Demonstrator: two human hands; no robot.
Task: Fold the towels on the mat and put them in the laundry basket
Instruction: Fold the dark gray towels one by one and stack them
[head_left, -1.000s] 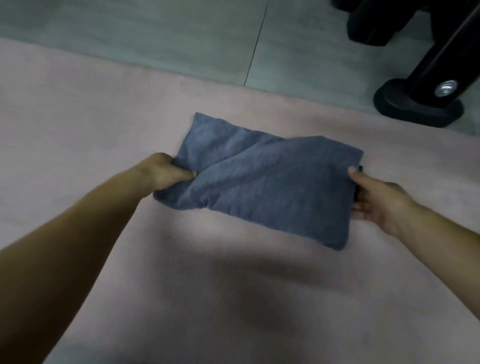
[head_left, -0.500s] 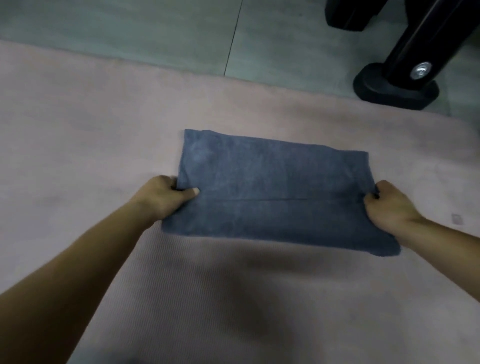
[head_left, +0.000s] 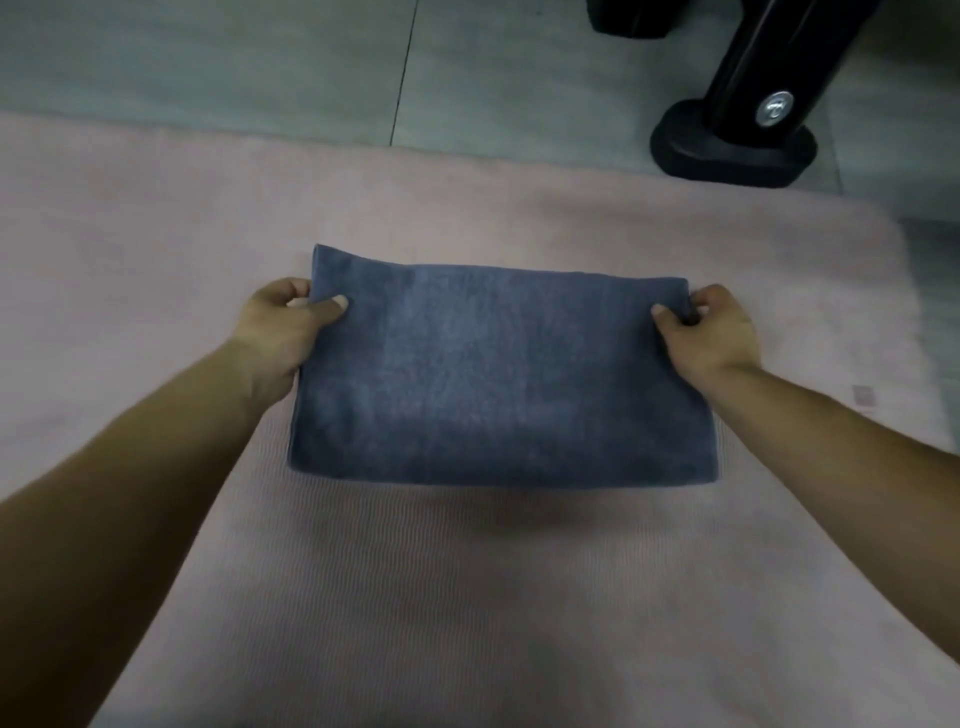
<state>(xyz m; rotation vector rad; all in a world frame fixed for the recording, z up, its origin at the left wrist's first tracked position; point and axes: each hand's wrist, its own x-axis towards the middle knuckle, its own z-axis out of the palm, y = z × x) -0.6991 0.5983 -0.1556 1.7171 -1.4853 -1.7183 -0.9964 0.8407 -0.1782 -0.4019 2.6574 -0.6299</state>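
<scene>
Your left hand (head_left: 283, 332) pinches the towel's (head_left: 498, 374) upper left corner, thumb on top and fingers curled under. Your right hand (head_left: 714, 332) pinches the upper right corner the same way. The towel sits mid-frame over the pink mat (head_left: 467, 597) as a folded blue-grey rectangle, stretched flat between your hands. There is a shadow under its lower edge, so it may be lifted off the mat; you cannot tell for sure.

Handling, judged: it is soft, light and limp, with no stiffness. It will sag or unfold wherever you let go, but it is not fragile and the terry nap is not slippery. Take hold at corners or along a folded edge, catching all layers in the pinch. For the next fold, bring one short end over to the other.

Count:
- towels: one
- mats: one
- hands: two, both on the towel
- laundry baskets: none in frame

Grey tiled floor (head_left: 260, 62) runs across the top of the frame. One black stand foot (head_left: 732, 150) is at upper right, well apart from the towel.
</scene>
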